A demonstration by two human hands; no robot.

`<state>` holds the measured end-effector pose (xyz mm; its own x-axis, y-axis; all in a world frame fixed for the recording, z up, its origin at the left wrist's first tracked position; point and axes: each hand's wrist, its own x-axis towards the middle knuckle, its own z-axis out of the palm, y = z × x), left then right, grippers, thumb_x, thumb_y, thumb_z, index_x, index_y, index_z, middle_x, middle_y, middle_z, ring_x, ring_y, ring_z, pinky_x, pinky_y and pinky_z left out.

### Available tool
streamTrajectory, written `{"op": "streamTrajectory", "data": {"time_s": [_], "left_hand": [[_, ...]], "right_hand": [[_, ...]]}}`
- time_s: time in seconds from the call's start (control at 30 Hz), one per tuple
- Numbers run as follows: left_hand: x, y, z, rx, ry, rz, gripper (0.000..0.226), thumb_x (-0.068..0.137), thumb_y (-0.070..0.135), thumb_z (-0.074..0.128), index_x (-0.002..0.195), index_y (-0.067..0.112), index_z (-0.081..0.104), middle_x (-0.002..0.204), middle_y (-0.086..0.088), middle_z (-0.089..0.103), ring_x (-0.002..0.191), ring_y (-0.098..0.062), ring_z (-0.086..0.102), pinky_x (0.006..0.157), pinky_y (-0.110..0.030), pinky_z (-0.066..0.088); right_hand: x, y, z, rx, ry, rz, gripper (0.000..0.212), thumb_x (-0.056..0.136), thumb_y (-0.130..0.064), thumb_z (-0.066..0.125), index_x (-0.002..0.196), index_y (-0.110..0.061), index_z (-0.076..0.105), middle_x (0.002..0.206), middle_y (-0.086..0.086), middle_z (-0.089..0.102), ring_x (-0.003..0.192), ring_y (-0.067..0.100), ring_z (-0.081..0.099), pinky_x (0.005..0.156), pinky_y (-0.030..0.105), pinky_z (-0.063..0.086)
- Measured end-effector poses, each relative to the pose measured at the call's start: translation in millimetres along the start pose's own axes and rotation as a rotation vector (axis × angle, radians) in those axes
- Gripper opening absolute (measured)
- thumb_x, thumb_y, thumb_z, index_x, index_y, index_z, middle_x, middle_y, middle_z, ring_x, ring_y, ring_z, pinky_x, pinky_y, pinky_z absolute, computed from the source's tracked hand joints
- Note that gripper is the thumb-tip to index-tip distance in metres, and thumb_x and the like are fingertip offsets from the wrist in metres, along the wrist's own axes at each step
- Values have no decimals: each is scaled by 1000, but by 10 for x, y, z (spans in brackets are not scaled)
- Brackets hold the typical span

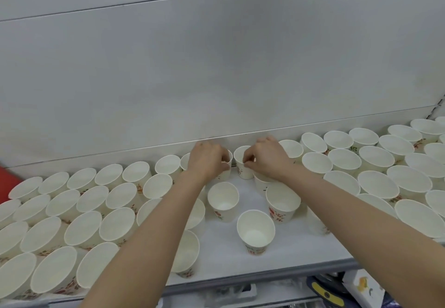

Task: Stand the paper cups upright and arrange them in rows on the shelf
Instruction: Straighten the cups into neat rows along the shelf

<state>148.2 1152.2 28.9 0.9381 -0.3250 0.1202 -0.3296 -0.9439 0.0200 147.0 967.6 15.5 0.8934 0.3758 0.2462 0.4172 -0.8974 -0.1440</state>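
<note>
Two hands at the back edge of the shelf [224, 254]: left hand [207, 160] has its fingers curled round one paper cup [226, 168], right hand [267, 160] pinches the rim of another cup [242, 163]. Upright cups [81, 213] fill rows along both ends.

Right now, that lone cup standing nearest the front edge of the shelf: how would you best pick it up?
The front cup stands upright, mouth open, with bare shelf around it. I would probably come from above and pinch its rim or upper wall between thumb and fingers. Both the left hand and the right hand already hold back-row cups.
</note>
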Motion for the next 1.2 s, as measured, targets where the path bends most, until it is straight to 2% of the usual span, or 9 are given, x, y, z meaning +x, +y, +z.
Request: {"op": "streamTrajectory", "data": {"time_s": [0.17,0.27,0.4,0.5,0.6,0.7,0.83,1.03,1.2], "left_hand": [[63,133,42,-136,62,112,42,85,46,65,124,32,62,129,9,61,121,-19,51,102,-33,35],[84,234,115,-142,-41,177,45,86,46,63,128,31,59,139,11,53,127,-19,46,108,-37,29],[78,225,248,-107,-53,141,39,86,49,60,122,34,61,126,8,63,120,-19,48,104,-35,27],[84,223,263,-83,-14,148,35,87,50,59,116,34,64,116,7,67,116,-18,50,101,-35,29],[101,244,258,-96,4,160,29,88,50,58,111,34,67,115,10,67,115,-16,50,99,-33,29],[119,252,269,-94,4,167,24,90,48,56,105,34,70,119,13,65,118,-16,48,98,-32,26],[117,251,273,-93,-12,154,25,89,49,57,103,34,70,120,14,64,118,-16,49,97,-33,26],[10,206,149,-165,10,132,28,86,44,64,112,33,67,121,11,65,117,-16,50,98,-31,27],[-204,21,-85,-290,40,91,26,86,37,68,111,29,70,124,9,65,118,-15,56,101,-31,38]], "right_hand": [[48,423,-186,131,168,197,13,84,-31,63,86,-24,73,84,3,72,91,27,55,82,35,42],[54,567,-194,10,7,231,14,82,-30,60,86,-19,67,90,6,69,98,29,52,77,33,38],[-16,488,-48,-126,-131,190,36,84,-42,58,114,-21,59,121,3,60,116,30,41,96,37,30],[-43,500,-25,-151,-161,227,46,83,-48,59,122,-23,55,131,2,50,123,30,34,101,39,26],[-45,519,-64,-89,-149,283,43,79,-48,64,114,-24,58,123,1,53,121,29,37,97,38,26],[-55,520,-166,157,0,365,17,72,-33,71,86,-25,65,96,-7,66,104,21,52,84,32,24],[-128,511,-264,312,89,289,8,70,-22,74,68,-26,68,71,-13,67,81,12,62,92,35,34],[-298,514,-143,17,131,42,8,70,-17,75,68,-21,68,72,-8,68,76,19,58,80,30,24],[-396,498,-188,120,148,46,7,81,-23,72,85,-19,75,85,-3,74,78,21,63,86,34,31]]}}
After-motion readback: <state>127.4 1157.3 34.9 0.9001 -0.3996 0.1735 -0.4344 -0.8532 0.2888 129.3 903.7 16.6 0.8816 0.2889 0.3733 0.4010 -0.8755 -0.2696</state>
